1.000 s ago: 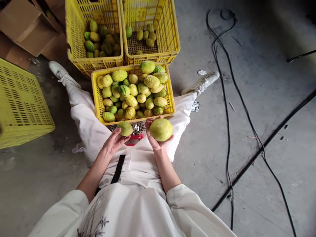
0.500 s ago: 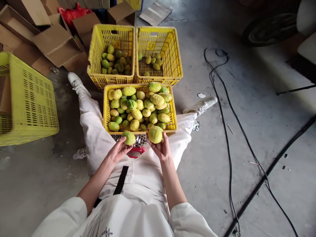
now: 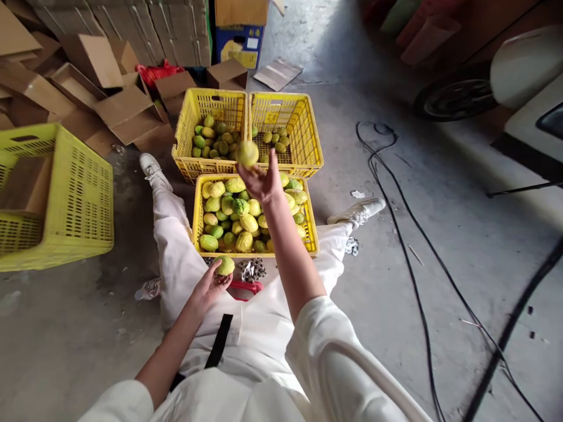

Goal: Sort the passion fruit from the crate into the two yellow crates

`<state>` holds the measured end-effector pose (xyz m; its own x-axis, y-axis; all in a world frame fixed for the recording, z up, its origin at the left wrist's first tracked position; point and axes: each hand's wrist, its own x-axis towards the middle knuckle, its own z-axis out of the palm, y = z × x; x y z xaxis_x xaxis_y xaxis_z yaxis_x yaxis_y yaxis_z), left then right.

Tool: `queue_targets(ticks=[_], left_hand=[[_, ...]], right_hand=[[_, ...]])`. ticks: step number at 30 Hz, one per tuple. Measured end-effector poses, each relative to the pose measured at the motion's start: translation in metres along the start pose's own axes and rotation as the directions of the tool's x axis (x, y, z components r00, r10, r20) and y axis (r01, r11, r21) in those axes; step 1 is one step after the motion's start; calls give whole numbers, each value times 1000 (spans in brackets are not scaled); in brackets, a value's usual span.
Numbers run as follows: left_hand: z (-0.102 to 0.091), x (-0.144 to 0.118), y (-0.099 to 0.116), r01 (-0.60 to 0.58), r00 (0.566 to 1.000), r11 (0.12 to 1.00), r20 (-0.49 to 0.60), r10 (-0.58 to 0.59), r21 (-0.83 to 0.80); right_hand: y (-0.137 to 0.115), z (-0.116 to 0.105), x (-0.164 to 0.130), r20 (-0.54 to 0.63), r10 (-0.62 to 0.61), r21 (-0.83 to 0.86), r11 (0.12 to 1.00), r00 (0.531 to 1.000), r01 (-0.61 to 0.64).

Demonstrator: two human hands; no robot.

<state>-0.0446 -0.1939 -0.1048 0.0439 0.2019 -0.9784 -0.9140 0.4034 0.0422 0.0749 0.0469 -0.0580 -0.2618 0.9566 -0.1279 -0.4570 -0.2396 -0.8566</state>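
Compared with half a second ago, the right hand has left the lap and is now stretched forward above the near yellow plastic crate full of green-yellow fruits. The round yellow-green fruit that it carried sits at its fingertips, over the edge where the two far crates meet; the fingers are spread quite wide, and I cannot tell if they still grip the fruit or only touch it. This fruit looks almost round, so its long axis is not clear. The left hand has stayed near the lap, and its fingers are curled loosely around a smaller oval green fruit, just before the near crate's rim. The long axis of that fruit lies about left to right. Behind are the far left yellow crate and the far right yellow crate.
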Motion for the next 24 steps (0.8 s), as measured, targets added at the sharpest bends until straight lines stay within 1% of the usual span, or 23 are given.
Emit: queue_targets(ticks=[1,2,3,4,5,6,7,8,10,11,12,13,14,16,17,18,19,20,21,22,23,24], left_hand=[[1,-1,1,-6,1000,1000,-1,6,-5],[1,-1,1,-13,1000,1000,-3,13,-9],[2,-2,1,-18,1000,1000,-7,18,-10],[3,-2,1,-23,1000,1000,-13,23,-6],[3,-2,-1,-26,999,1000,-25,26,1],[3,-1,-3,-27,999,1000,-37,27,12],[4,-1,-5,-26,998,999,-52,28,26],[4,-1,-8,-25,997,999,-67,28,43],[10,-3,-13,-20,996,996,-84,27,82],[17,-4,-16,-22,996,995,-80,30,102],[27,-7,-17,-29,997,992,-67,37,121],[43,-10,-18,-45,998,989,-36,50,139],[62,-14,-17,-69,998,986,4,69,150],[113,-24,-10,-140,981,977,153,115,164],[142,-28,-4,-187,961,967,235,145,172],[172,-32,4,-246,924,953,339,176,177],[199,-33,12,-317,871,932,442,214,174],[223,-31,22,-506,749,840,583,315,195],[241,-27,31,-687,606,699,687,400,199],[252,-21,40,-823,477,529,756,448,206],[255,-12,48,-897,403,364,799,446,249],[250,-1,55,-928,365,246,818,445,280]], right_hand=[[-10,8,10,-18,24,107,994,1000,-22],[-16,14,13,-30,13,153,988,999,-8],[-19,15,8,-35,8,185,983,999,-1],[-18,13,-3,-34,12,191,981,999,-6],[-13,7,-20,-23,44,171,985,999,-39],[-4,-3,-41,-22,111,128,986,994,-107],[6,-17,-64,-70,200,69,978,977,-195],[18,-32,-89,-139,289,0,956,947,-292],[40,-66,-138,-268,353,-34,926,896,-375],[48,-81,-161,-336,381,-42,908,861,-418],[55,-95,-183,-393,390,-39,898,833,-439],[58,-107,-202,-422,397,-33,892,815,-452],[60,-117,-219,-435,388,-34,895,813,-445],[56,-130,-247,-455,370,-39,901,810,-433],[52,-133,-258,-465,357,-42,905,810,-423],[47,-135,-266,-475,345,-45,909,810,-414],[43,-136,-272,-485,332,-45,914,809,-402],[39,-136,-276,-494,318,-42,921,809,-388],[36,-135,-278,-502,304,-36,928,809,-371],[34,-134,-279,-509,292,-29,934,810,-355],[34,-132,-278,-514,283,-21,939,810,-342],[35,-129,-277,-518,279,-14,943,809,-334]])
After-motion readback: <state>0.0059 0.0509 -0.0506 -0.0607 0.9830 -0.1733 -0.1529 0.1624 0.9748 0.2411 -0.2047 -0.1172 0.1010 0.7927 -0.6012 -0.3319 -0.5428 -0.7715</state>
